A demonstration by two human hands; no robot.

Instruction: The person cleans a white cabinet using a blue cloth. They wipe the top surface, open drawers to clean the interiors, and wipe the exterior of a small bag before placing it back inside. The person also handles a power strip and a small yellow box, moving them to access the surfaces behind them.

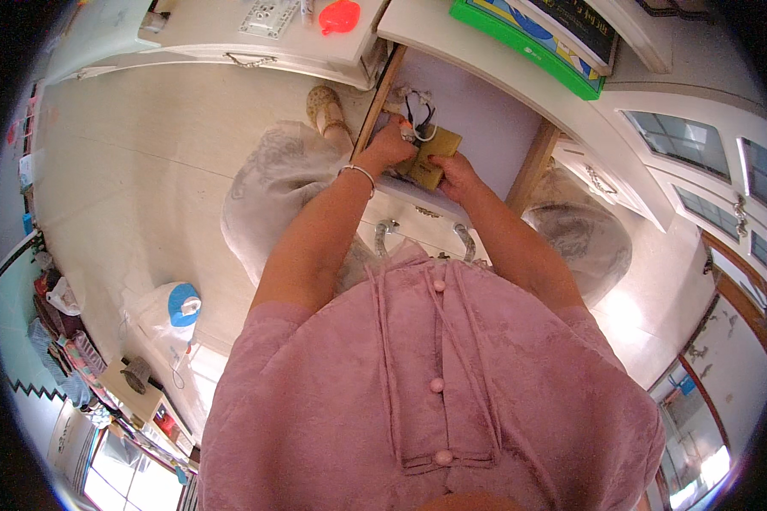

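Observation:
An open drawer (492, 108) with a pale purple-grey bottom lies before me, and both hands reach into it. My right hand (459, 177) grips the lower right edge of a flat gold-coloured box (442, 153) that bears writing. At the drawer's left side, my left hand (391, 145) is curled beside the box. A small orange-and-white item (407, 131) shows at its fingers; whether they hold it I cannot tell. Just beyond that hand lie a white cable (434, 128) and a black cable (411, 108), bunched together. A bracelet circles my left wrist.
A red flat object (339, 16) and a white perforated plate (268, 18) lie on the low white cabinet (185, 54) at upper left. A green-edged box (530, 48) rests above the drawer. Glass-fronted cabinet doors (681, 144) stand at right. A white-and-blue package (182, 305) is on the floor at left.

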